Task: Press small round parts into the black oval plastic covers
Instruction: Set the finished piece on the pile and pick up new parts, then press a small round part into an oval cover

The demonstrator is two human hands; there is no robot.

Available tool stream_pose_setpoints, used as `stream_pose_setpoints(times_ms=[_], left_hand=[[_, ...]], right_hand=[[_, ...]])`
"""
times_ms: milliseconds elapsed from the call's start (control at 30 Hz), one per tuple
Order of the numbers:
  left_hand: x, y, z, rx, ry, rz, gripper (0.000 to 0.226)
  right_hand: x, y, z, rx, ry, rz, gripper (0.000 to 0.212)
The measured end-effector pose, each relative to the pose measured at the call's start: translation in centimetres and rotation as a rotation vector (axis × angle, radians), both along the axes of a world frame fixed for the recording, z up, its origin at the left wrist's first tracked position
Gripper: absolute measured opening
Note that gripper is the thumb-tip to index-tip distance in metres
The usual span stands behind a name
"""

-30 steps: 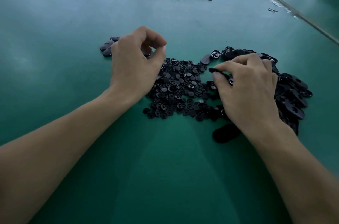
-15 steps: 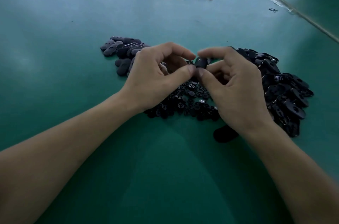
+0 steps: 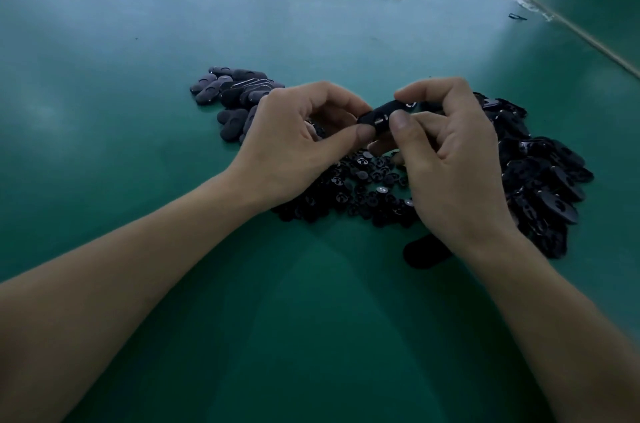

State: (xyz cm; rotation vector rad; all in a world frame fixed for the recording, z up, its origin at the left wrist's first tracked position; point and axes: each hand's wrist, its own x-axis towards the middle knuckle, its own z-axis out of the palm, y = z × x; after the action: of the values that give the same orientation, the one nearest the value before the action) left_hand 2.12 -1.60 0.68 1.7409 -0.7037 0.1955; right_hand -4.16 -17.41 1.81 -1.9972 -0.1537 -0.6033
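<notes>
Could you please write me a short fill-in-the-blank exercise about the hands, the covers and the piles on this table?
1. The black oval cover is pinched by ____ hands at once: the left hand and the right hand.
2. The matte grey pile of covers lies to the ____ of the left hand.
3. The small round parts lie on a table whose colour is ____.
Missing words: both; left; green.

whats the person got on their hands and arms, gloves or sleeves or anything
Nothing worn. The left hand and right hand are bare: no gloves, rings or tape. The left forearm and right forearm are bare too, no sleeves, watch or bands in view.
</notes>
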Motion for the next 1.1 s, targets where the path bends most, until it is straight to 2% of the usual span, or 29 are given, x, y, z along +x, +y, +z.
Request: stream_pose_setpoints(times_ms=[133, 233, 433, 567, 667, 767, 900, 1100], left_hand=[[0.14, 0.12, 0.02, -0.023, 0.011, -0.018, 0.016], [0.24, 0.18, -0.02, -0.019, 0.010, 0.002, 0.016], [0.19, 0.09, -0.11, -0.004, -0.010, 0.009, 0.010], [0.02, 0.02, -0.11, 0.001, -0.051, 0.011, 0.015], [0.10, 0.05, -0.16, 0.012, -0.062, 0.008, 0.019], [0.37, 0.11, -0.23, 0.040, -0.057, 0.058, 0.019], [0.59, 0.11, -0.25, 0.001, -0.015, 0.094, 0.015], [0.77, 0.15, -0.18, -0.075, 0.024, 0.144, 0.018]], right_hand=[[0.13, -0.18, -0.11, -0.087, -0.041, -0.075, 0.015], [0.24, -0.32, 0.03, -0.071, -0.057, -0.112, 0.012], [0.15, -0.28, 0.19, -0.043, -0.086, -0.096, 0.013], [0.19, -0.13, 0.08, -0.050, -0.093, -0.054, 0.013], [0.15, 0.11, -0.20, -0.141, -0.113, -0.064, 0.021], [0.13, -0.14, -0.26, -0.252, -0.095, -0.130, 0.020], [-0.01, -0.39, -0.47, -0.474, 0.018, -0.126, 0.011], [-0.25, -0.24, -0.49, -0.593, 0.165, -0.097, 0.016]])
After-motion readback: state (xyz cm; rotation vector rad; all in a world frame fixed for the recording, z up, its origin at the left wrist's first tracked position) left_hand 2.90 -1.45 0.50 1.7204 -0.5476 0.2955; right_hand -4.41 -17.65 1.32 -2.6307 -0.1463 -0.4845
